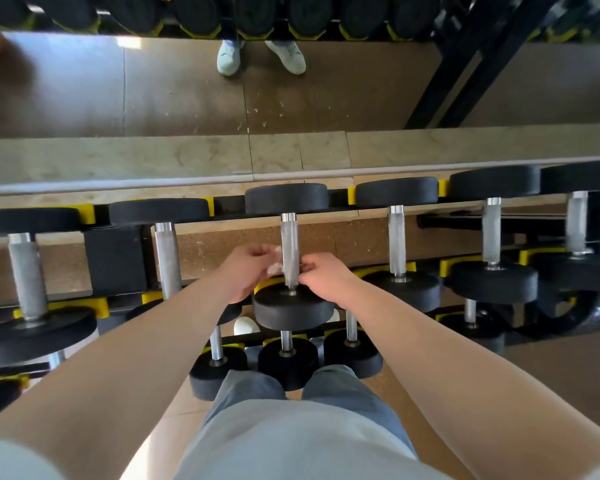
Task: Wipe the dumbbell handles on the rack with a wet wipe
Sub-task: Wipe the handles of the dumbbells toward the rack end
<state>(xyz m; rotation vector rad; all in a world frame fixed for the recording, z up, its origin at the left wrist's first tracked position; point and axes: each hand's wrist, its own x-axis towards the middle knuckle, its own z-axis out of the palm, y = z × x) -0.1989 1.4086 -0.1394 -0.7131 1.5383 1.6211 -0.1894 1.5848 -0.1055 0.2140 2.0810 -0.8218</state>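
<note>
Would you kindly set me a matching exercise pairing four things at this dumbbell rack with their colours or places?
Things:
1. wet wipe
2. centre dumbbell handle
3. rack cradle
4. right hand

Descriptions:
A. yellow
B. white, held by the left hand
C. just right of the centre handle's near end
D. silver, between the two hands

Pairs: 1-B; 2-D; 3-A; 4-C

black dumbbell heads (pixel 293 308), silver handles (pixel 289 244), yellow rack cradles (pixel 352 195), white wipe (pixel 275 269)
</note>
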